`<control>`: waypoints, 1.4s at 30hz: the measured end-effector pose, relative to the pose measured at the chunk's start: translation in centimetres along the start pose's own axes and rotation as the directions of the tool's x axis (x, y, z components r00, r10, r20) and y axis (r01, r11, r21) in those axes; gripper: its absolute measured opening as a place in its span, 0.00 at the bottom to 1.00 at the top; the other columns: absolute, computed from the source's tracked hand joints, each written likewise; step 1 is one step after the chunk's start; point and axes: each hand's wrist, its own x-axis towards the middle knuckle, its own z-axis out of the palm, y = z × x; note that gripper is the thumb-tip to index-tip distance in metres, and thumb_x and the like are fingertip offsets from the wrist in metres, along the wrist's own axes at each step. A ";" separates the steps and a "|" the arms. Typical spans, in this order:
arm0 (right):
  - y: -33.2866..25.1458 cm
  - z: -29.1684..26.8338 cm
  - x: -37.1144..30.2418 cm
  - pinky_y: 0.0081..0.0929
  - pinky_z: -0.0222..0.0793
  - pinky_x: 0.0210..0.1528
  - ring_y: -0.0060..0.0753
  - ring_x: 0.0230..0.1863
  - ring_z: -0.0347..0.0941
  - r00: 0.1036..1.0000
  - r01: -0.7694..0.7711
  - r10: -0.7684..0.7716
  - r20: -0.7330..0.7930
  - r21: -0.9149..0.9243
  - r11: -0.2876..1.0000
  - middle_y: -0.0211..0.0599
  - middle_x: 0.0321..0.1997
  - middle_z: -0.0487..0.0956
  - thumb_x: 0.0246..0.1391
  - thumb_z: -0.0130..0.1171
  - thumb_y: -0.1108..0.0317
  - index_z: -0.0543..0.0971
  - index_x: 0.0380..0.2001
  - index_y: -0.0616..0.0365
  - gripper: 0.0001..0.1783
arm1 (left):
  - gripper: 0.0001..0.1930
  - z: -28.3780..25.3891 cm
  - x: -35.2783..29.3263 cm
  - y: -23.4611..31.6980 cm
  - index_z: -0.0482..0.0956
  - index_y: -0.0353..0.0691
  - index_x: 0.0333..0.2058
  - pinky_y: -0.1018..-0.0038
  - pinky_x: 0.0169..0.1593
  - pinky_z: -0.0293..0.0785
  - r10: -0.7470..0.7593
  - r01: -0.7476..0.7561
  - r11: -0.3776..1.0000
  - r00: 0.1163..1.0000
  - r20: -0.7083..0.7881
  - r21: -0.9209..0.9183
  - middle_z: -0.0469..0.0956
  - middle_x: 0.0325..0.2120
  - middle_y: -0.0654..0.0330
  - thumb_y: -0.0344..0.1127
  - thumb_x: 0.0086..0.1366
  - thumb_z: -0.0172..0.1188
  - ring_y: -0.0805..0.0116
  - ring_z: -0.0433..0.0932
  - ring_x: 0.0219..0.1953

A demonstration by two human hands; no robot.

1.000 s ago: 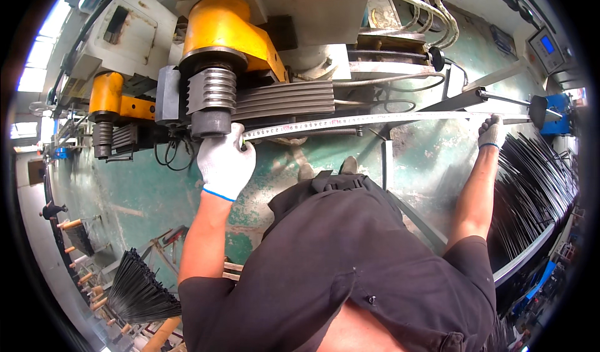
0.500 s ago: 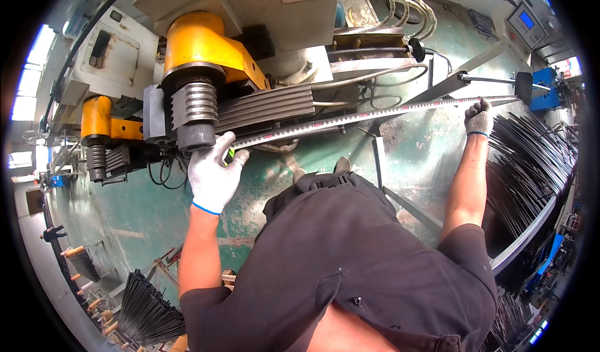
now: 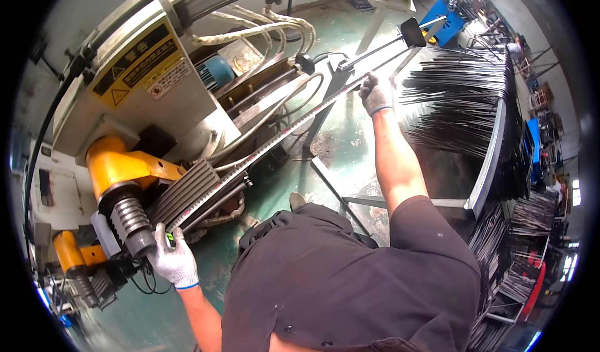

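A white-gloved left hand, my left hand (image 3: pixel 175 263), is closed around a small green-and-black tape measure (image 3: pixel 169 239), mostly hidden by the fingers. It sits beside the dark lower end of a grooved steel bending die (image 3: pixel 129 219). From the case a pale tape blade (image 3: pixel 270 144) runs out straight along the machine toward the far right. My right hand (image 3: pixel 377 95), also gloved, is closed on the blade near its far part, the arm stretched out. Past that hand, a black stop plate (image 3: pixel 412 32) stands at the end of a rod; the blade's tip is too small to make out.
A machine with a yellow arm (image 3: pixel 140 167) and ridged grey block (image 3: pixel 185 192) stands at left, cables (image 3: pixel 275 30) behind it. Bundles of thin black rods (image 3: pixel 459 95) lie in a metal rack (image 3: pixel 487 158) at right. Steel legs (image 3: pixel 334 186) stand on the green floor.
My view has turned to the right, so the machine and tape now slant across it. Both hands keep hold of the tape measure, which stays drawn out.
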 end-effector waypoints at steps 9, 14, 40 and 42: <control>0.1 0.3 -0.6 0.23 0.65 0.22 0.27 0.21 0.68 0.997 0.061 -0.064 -0.043 -0.072 0.996 0.28 0.25 0.74 0.72 0.61 0.70 0.77 0.36 0.53 0.07 | 0.20 -0.1 0.4 1.7 0.87 0.27 0.56 0.62 0.60 0.84 -0.119 0.122 0.980 0.993 0.026 -0.156 0.84 0.53 0.43 0.24 0.65 0.77 0.53 0.85 0.56; 0.1 -0.1 -0.3 0.23 0.66 0.22 0.26 0.21 0.68 0.994 0.105 -0.108 -0.033 -0.096 0.990 0.29 0.26 0.74 0.71 0.62 0.72 0.78 0.36 0.54 0.05 | 0.20 0.1 0.3 1.4 0.86 0.28 0.57 0.63 0.60 0.81 -0.043 0.043 0.996 0.999 0.004 -0.076 0.87 0.53 0.46 0.27 0.69 0.74 0.56 0.86 0.53; -1.4 -4.5 7.0 0.24 0.58 0.24 0.21 0.21 0.59 0.997 -0.044 0.052 0.052 -0.149 0.988 0.20 0.24 0.67 0.74 0.64 0.61 0.74 0.37 0.44 0.10 | 0.20 -0.7 1.2 2.1 0.92 0.37 0.45 0.59 0.52 0.82 0.174 -0.153 0.977 0.974 -0.144 0.149 0.90 0.39 0.51 0.36 0.55 0.86 0.49 0.86 0.43; -1.5 -4.4 7.0 0.24 0.57 0.24 0.21 0.21 0.59 0.999 -0.036 0.041 0.027 -0.180 0.983 0.20 0.24 0.67 0.74 0.65 0.61 0.73 0.36 0.43 0.11 | 0.17 -1.4 1.5 2.4 0.93 0.38 0.42 0.59 0.51 0.83 0.153 -0.136 0.977 0.984 -0.092 0.162 0.90 0.37 0.53 0.36 0.55 0.84 0.50 0.87 0.42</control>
